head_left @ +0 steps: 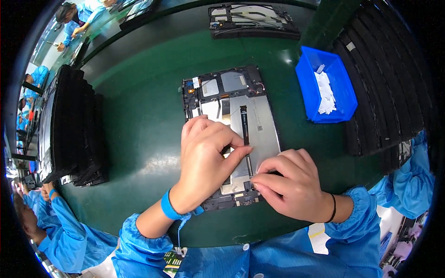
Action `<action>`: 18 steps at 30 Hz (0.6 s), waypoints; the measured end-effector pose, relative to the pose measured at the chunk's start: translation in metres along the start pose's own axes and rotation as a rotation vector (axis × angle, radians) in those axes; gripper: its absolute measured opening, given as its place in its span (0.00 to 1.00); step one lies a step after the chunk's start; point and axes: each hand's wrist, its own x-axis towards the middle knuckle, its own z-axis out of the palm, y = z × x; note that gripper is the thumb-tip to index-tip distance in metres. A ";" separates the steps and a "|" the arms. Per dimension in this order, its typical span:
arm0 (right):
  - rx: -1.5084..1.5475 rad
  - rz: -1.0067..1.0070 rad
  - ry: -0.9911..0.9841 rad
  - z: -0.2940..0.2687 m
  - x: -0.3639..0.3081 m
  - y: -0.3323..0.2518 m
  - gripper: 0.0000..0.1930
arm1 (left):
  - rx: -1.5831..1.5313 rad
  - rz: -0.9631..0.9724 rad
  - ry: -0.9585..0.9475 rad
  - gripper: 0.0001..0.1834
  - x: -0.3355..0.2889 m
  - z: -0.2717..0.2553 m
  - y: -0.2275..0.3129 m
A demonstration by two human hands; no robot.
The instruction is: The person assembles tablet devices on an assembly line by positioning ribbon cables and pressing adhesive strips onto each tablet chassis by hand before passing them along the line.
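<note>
An opened tablet housing (270,120) lies on the green bench in front of me, its inner plates and small parts exposed. A narrow black flex cable (244,121) runs lengthwise along its middle. My left hand (208,150) rests over the housing's left side, thumb and forefinger pressed together on the cable. Close to the cable's lower end, my right hand (292,183) is closed in a pinch above the housing's lower right corner. What lies between those right fingertips is too small to make out. A blue wrist strap (170,206) circles my left wrist.
To the right stands a blue bin (303,85) holding small white pieces (326,95). Stacks of black trays rise at the left (69,125) and right (371,83). Another opened device (252,18) sits at the back. Co-workers in blue (69,236) are at the left.
</note>
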 end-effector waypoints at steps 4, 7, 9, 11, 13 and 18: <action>0.003 -0.002 0.005 0.001 0.000 0.000 0.03 | 0.014 0.011 0.008 0.12 0.000 0.000 0.000; 0.004 0.000 -0.009 0.000 -0.001 0.000 0.03 | 0.020 0.009 0.004 0.12 0.000 0.000 0.000; 0.003 0.001 -0.027 -0.002 0.000 0.000 0.03 | 0.021 0.013 0.006 0.12 0.001 0.001 0.001; -0.038 -0.036 -0.027 -0.003 0.003 -0.002 0.04 | 0.024 0.017 0.009 0.12 0.001 0.001 0.001; -0.076 -0.061 -0.046 -0.001 0.002 -0.003 0.05 | 0.019 0.013 0.010 0.12 0.001 0.001 -0.001; -0.192 -0.192 -0.080 -0.003 -0.004 -0.010 0.11 | 0.007 0.008 0.005 0.11 -0.001 0.001 -0.002</action>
